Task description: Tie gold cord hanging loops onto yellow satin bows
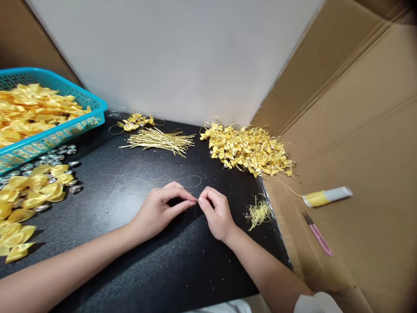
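Over the middle of the black table, my left hand (166,206) and my right hand (215,211) meet at the fingertips. Each pinches a thin thread (194,211) with thumb and forefinger; a short end hangs below the fingers. A long loose loop of thread (159,179) lies on the table behind my left hand. What sits right between the fingertips is too small to make out. Beyond the hands rests a bundle of gold twist ties (161,141). To its right is a heap of small yellow bows with silver beads (249,150).
A blue basket (94,114) of yellow bows stands at the left, with silver beads (76,189) and loose bows (35,198) before it. Thread scraps (259,213) lie right of my hands. Pink-handled snips (317,234) and a yellow thread spool (325,196) rest on the cardboard.
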Tool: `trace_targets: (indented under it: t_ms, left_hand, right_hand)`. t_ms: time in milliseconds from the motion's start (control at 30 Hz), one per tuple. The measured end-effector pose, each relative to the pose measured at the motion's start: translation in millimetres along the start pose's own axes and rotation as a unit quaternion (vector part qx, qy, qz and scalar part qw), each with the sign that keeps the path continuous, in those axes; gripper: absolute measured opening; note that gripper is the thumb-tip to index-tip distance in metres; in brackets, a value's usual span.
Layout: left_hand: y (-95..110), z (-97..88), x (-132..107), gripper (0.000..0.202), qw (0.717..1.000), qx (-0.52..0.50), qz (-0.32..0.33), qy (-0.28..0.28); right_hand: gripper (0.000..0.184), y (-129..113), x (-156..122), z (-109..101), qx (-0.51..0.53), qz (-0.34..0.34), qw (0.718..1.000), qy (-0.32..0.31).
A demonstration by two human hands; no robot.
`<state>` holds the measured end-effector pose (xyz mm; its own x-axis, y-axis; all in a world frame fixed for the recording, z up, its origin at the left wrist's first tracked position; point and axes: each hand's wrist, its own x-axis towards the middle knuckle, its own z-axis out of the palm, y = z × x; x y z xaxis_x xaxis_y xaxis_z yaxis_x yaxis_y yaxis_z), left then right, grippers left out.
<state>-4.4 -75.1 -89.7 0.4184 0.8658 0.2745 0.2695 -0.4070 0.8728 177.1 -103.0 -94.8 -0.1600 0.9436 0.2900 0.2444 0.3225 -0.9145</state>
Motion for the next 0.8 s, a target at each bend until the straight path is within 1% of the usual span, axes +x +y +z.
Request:
trace_targets:
  t_ms: [100,200,367,500,600,700,800]
  left_hand:
    - [-2.4,0.4,0.0,0.008,1.000,-0.001,0.012,0.007]
    - [-3.5,-0.2,0.5,0.009,0.999,0.004,0.041,0.012]
    - [-5.0,-2.4,1.3,0.008,0.993,0.058,0.102,0.034]
    - [-7.8,-4.0,3.2,0.010,0.979,0.106,0.170,0.043]
    - [-10.1,-6.2,5.6,0.011,0.957,0.155,0.239,0.057]
    - [-12.0,-9.5,7.4,0.012,0.919,0.223,0.318,0.072]
    - [-14.2,-11.4,7.5,0.013,0.889,0.262,0.368,0.078]
  right_hand:
    - [0.026,2.0,1.1,1.5,0.010,0.013,1.000,0.006]
    - [0.026,3.6,2.0,2.8,0.021,0.025,0.999,0.012]
    - [0.026,3.9,2.7,3.4,0.016,0.024,0.999,0.021]
    - [0.026,5.1,3.4,6.4,0.035,0.041,0.998,0.031]
    - [0.027,7.8,4.3,10.6,0.076,0.068,0.994,0.031]
    - [0.028,11.9,5.6,14.4,0.095,0.079,0.992,0.034]
    - [0.027,16.3,7.5,16.2,0.099,0.079,0.991,0.044]
